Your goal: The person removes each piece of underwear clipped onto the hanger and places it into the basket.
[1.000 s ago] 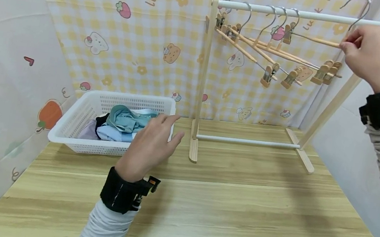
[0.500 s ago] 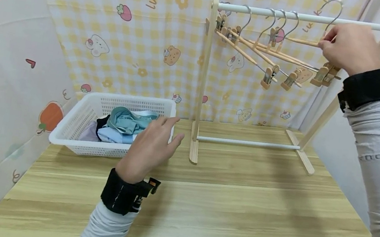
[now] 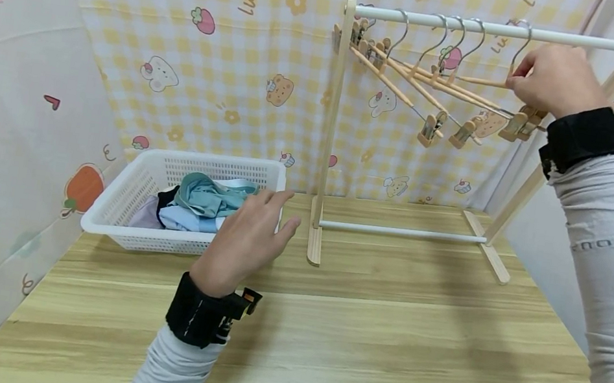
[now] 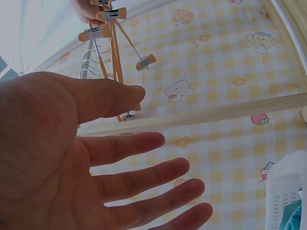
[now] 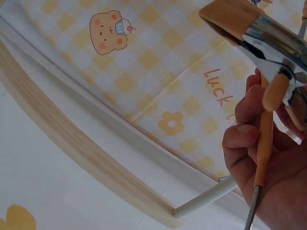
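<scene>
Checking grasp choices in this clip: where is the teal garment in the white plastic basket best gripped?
Probably at the raised fold on top of the teal garment, from above. It lies uppermost on the clothes in the white plastic basket, whose walls block a side approach. The open left hand hovers beside it.

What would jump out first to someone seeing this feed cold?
The right hand, up at the rack's white rail, grips a wooden clip hanger whose hook sits on that rail beside four more hangers. Lower left, the left hand hovers open by a white basket of folded clothes on the wooden table.
</scene>
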{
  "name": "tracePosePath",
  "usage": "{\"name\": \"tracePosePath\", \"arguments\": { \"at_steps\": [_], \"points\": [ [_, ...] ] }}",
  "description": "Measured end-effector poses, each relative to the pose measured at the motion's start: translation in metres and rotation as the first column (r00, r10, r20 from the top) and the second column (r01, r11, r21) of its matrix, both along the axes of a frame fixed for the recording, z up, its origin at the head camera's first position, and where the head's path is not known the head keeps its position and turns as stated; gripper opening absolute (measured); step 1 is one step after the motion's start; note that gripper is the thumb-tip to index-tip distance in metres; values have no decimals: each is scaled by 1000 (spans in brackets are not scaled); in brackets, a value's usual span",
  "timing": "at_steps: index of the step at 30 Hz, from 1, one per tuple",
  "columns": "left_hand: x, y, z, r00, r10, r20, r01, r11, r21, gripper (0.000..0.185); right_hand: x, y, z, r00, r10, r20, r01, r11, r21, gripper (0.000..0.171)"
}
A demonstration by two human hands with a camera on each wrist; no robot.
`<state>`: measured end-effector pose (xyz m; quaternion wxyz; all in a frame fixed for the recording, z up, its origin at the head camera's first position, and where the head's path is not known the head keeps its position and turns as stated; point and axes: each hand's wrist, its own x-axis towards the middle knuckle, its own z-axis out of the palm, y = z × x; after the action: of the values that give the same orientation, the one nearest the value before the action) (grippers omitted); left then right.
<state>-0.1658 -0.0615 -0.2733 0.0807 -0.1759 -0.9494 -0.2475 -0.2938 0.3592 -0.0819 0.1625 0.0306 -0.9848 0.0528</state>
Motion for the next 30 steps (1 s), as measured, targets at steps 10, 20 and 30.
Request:
{"name": "tracePosePath", "arguments": {
  "at_steps": [10, 20, 30],
  "points": [
    [1, 0, 0, 1000, -3, 5, 3, 1000, -3, 55, -9, 2, 1, 996, 66, 62, -65, 998, -21, 37],
    [1, -1, -1, 1000, 1, -5, -1, 1000, -7, 54, -6, 4, 5, 985, 78, 156, -77, 997, -15, 49],
    [0, -1, 1, 1000, 10, -3, -10, 1000, -3, 53, 3, 14, 9, 983, 54, 176, -57, 998, 16, 50]
  ]
}}
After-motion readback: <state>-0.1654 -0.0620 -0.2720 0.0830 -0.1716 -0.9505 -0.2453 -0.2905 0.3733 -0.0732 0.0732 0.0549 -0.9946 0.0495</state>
